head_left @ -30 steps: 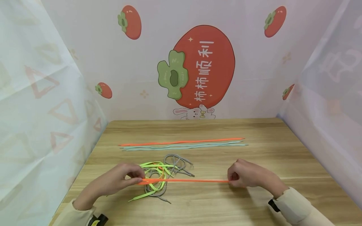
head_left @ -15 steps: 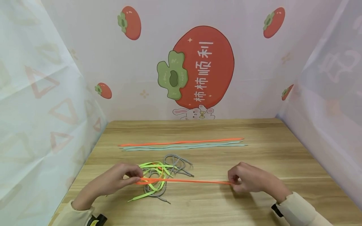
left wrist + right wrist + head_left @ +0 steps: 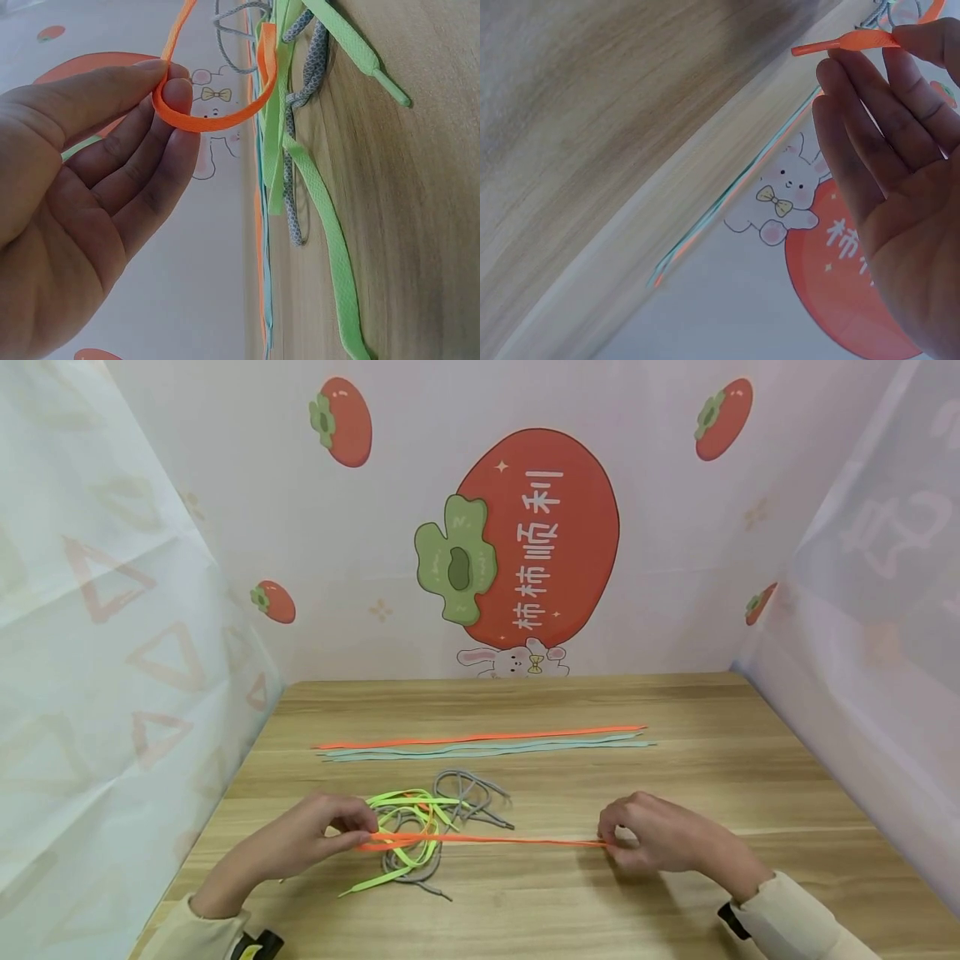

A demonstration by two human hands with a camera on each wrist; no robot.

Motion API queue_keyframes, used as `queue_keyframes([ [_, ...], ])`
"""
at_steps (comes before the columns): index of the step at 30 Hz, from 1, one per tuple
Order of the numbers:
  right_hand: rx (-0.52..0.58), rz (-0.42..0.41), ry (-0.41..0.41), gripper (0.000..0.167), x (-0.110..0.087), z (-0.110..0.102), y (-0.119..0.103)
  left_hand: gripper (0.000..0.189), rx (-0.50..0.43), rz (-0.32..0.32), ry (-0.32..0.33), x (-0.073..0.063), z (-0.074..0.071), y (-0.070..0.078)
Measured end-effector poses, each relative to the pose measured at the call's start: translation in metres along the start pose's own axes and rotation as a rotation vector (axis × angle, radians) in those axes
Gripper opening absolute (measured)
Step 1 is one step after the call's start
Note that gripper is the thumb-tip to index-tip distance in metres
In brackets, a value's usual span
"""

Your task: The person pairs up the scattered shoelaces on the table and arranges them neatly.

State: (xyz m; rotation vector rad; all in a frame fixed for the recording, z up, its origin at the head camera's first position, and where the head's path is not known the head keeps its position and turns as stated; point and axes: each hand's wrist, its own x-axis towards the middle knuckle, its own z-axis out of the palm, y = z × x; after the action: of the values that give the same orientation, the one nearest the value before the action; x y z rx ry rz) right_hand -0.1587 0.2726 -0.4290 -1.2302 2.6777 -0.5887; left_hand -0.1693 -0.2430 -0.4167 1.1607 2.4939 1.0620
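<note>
An orange shoelace (image 3: 517, 839) stretches nearly level between both hands, above the table. My left hand (image 3: 311, 837) pinches it between thumb and fingertips; in the left wrist view the orange shoelace (image 3: 214, 122) bends in a loop below the fingers. With thumb and forefinger, my right hand (image 3: 660, 833) pinches the other end. In the right wrist view the shoelace's orange tip (image 3: 815, 49) sticks out past the fingers. Under and beside the left hand lies a tangle of neon yellow-green shoelaces (image 3: 386, 878) and grey shoelaces (image 3: 474, 814), with some orange among them.
Farther back on the wooden table (image 3: 750, 760), a straight orange shoelace (image 3: 480, 737) lies alongside light blue shoelaces (image 3: 495, 749). Printed cloth walls (image 3: 360, 543) stand at the back and both sides.
My right hand shifts slightly toward me, then a little to the left. The orange shoelace stays held between both hands, and the left hand hardly moves.
</note>
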Motion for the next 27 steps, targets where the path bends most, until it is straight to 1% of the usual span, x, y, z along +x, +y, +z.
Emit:
queue_keyframes([
  [6, 0.072, 0.008, -0.011, 0.030, -0.001, 0.000, -0.003, 0.008, 0.009, -0.009, 0.003, 0.000, -0.001, 0.003],
  [11, 0.139, 0.034, -0.012, 0.029, -0.003, -0.003, -0.001, 0.008, 0.018, -0.025, 0.009, -0.001, -0.003, 0.006],
  [16, 0.202, 0.060, -0.015, 0.020, -0.007, -0.007, 0.006, 0.008, 0.033, -0.021, 0.021, -0.002, -0.003, 0.006],
  [19, 0.204, 0.037, 0.005, 0.012, -0.009, -0.008, 0.012, 0.008, 0.039, -0.006, 0.029, -0.002, -0.003, 0.005],
  [22, 0.190, 0.022, 0.029, 0.009, -0.013, -0.009, 0.017, 0.008, 0.043, -0.003, 0.033, -0.002, -0.003, 0.005],
  [27, 0.198, 0.053, 0.044, 0.008, -0.022, -0.015, 0.021, 0.007, 0.055, 0.007, 0.042, -0.002, -0.004, 0.005],
])
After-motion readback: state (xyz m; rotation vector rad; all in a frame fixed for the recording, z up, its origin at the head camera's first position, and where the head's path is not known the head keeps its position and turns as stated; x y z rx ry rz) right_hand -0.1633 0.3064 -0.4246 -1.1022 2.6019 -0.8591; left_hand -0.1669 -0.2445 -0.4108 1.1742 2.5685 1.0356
